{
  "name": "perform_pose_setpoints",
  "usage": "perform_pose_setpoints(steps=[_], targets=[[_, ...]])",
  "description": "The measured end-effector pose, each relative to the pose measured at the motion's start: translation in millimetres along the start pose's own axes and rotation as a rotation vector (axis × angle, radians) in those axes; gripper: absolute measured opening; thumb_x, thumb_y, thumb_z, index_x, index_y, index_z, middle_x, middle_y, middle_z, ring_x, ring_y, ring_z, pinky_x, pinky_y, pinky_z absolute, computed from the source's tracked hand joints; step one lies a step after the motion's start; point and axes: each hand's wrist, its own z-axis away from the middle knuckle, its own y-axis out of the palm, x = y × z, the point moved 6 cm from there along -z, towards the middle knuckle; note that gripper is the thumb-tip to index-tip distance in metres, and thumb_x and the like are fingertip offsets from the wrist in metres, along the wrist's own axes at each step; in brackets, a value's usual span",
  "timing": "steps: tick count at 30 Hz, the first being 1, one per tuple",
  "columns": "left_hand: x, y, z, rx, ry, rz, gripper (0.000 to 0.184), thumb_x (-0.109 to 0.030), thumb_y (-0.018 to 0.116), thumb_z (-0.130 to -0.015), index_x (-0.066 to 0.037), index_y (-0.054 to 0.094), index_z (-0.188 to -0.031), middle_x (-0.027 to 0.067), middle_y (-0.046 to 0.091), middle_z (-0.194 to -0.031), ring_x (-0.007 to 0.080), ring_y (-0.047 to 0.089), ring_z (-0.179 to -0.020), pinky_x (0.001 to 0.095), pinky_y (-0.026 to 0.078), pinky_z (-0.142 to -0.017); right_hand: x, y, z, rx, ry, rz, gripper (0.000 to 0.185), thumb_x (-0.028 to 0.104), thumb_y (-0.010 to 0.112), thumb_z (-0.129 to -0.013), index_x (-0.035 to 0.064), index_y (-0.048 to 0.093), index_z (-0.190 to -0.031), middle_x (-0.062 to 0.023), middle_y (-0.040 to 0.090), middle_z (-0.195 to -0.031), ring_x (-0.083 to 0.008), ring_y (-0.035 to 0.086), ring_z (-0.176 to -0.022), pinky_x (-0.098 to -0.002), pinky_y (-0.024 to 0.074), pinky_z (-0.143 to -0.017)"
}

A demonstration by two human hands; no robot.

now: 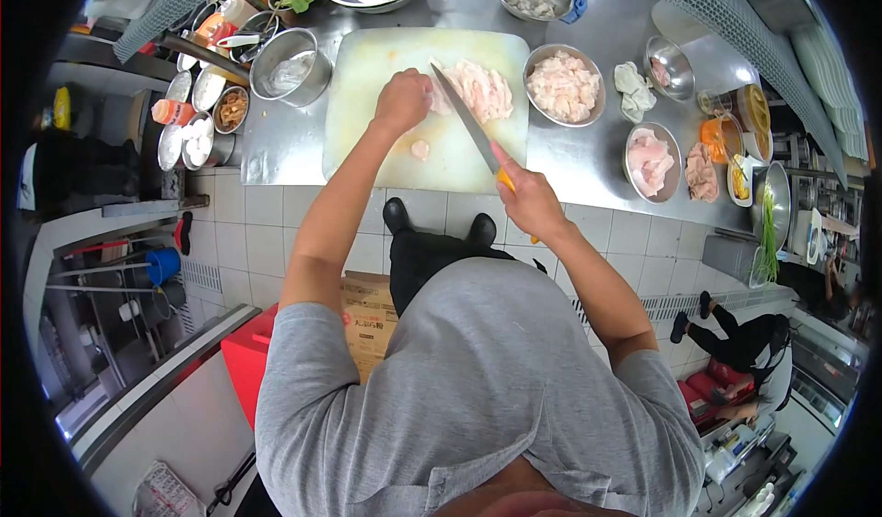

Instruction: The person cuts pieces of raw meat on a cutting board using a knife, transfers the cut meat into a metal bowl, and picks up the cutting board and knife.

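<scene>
My right hand (533, 200) is wrapped round the yellow-orange handle of a long kitchen knife (470, 124). The blade points up and to the left across the white cutting board (363, 159). My left hand (404, 101) is curled down on the board, its fingers closed against a piece of pale raw chicken (439, 100), left of the blade. Right of the blade lies a pile of sliced raw chicken (482, 90). One small round piece (420, 150) lies apart, nearer to me. My left fingertips are partly hidden.
Right of the board stands a bowl of cut chicken (562, 85), with another bowl of chicken (650, 162) beyond it. A metal pot (292, 65) stands left. A crumpled white cloth (634, 92) lies on the steel table (583, 154). Another person (749, 356) is at lower right.
</scene>
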Motion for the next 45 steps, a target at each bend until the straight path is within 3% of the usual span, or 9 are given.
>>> perform_pose_setpoints(steps=[5,8,17,23,27,36,42,44,45], targets=[[-1,-10,5,-0.017,-0.057,0.1,0.014,-0.012,0.077,-0.083,-0.008,0.076,-0.096,0.0125,0.07,-0.104,0.0341,0.068,-0.102,0.0441,0.056,-0.09,6,-3,-6,0.019,0.035,-0.011,0.08,0.004,0.063,-0.095,0.0242,0.031,-0.166,-0.0262,0.074,-0.102,-0.0457,0.072,-0.092,-0.0505,0.0563,-0.089],[-2,-1,8,-0.014,-0.032,0.093,0.013,-0.012,0.077,-0.082,-0.008,0.076,-0.095,0.0127,0.07,-0.102,0.0347,0.068,-0.102,0.0446,0.056,-0.089,10,-1,-9,0.035,-0.013,0.029,0.073,0.008,0.059,-0.097,0.0167,0.033,-0.165,-0.0244,0.073,-0.095,-0.0451,0.07,-0.086,-0.055,0.055,-0.083],[-7,9,6,-0.039,0.071,0.026,0.011,-0.009,0.076,-0.08,-0.006,0.073,-0.09,0.0134,0.07,-0.095,0.0345,0.068,-0.097,0.0456,0.057,-0.086,17,22,-50,0.066,-0.022,0.226,0.079,0.001,0.056,-0.089,0.0138,0.034,-0.165,-0.0271,0.071,-0.092,-0.0446,0.071,-0.087,-0.0548,0.0564,-0.081],[-5,7,8,-0.019,0.058,0.03,0.013,-0.01,0.076,-0.08,-0.006,0.075,-0.092,0.0138,0.071,-0.095,0.0345,0.069,-0.094,0.045,0.057,-0.085,18,28,-101,0.0,-0.088,0.157,0.073,0.007,0.059,-0.096,0.0171,0.035,-0.164,-0.0278,0.072,-0.093,-0.046,0.07,-0.086,-0.0544,0.056,-0.081],[4,0,14,-0.043,-0.027,0.136,0.011,-0.011,0.077,-0.08,-0.007,0.076,-0.09,0.0137,0.072,-0.095,0.035,0.07,-0.094,0.0442,0.056,-0.084,28,3,-67,0.038,-0.074,0.109,0.074,0.005,0.059,-0.095,0.0162,0.035,-0.164,-0.0277,0.072,-0.096,-0.0456,0.07,-0.088,-0.0541,0.0557,-0.082],[-7,11,11,-0.088,0.155,-0.007,0.003,-0.009,0.071,-0.08,-0.007,0.073,-0.08,0.0133,0.07,-0.088,0.0342,0.069,-0.086,0.0461,0.057,-0.079,23,17,-43,0.127,0.0,0.205,0.077,0.002,0.056,-0.092,0.0117,0.034,-0.165,-0.0234,0.073,-0.095,-0.0423,0.07,-0.088,-0.0535,0.0553,-0.082],[16,-6,2,-0.013,0.034,0.056,0.009,-0.014,0.073,-0.081,-0.006,0.075,-0.083,0.0154,0.073,-0.094,0.0342,0.071,-0.089,0.0444,0.058,-0.082,23,19,-80,0.07,-0.058,0.105,0.073,0.004,0.055,-0.094,0.0111,0.035,-0.164,-0.0266,0.072,-0.097,-0.0446,0.07,-0.091,-0.0545,0.0548,-0.082],[53,-36,9,-0.151,-0.016,0.279,0.016,-0.019,0.075,-0.081,-0.006,0.076,-0.091,0.0159,0.075,-0.097,0.0352,0.072,-0.091,0.0435,0.058,-0.083,25,4,-73,0.038,-0.053,0.065,0.072,0.005,0.056,-0.095,0.0121,0.035,-0.163,-0.0276,0.072,-0.097,-0.0454,0.069,-0.092,-0.0547,0.0545,-0.082],[61,-48,15,-0.145,-0.043,0.228,0.022,-0.023,0.078,-0.081,-0.007,0.076,-0.096,0.0161,0.075,-0.098,0.036,0.072,-0.092,0.0435,0.057,-0.083,26,0,-66,0.019,-0.062,0.048,0.07,0.007,0.057,-0.097,0.0144,0.036,-0.164,-0.0274,0.072,-0.098,-0.0453,0.069,-0.092,-0.0545,0.0543,-0.083]])
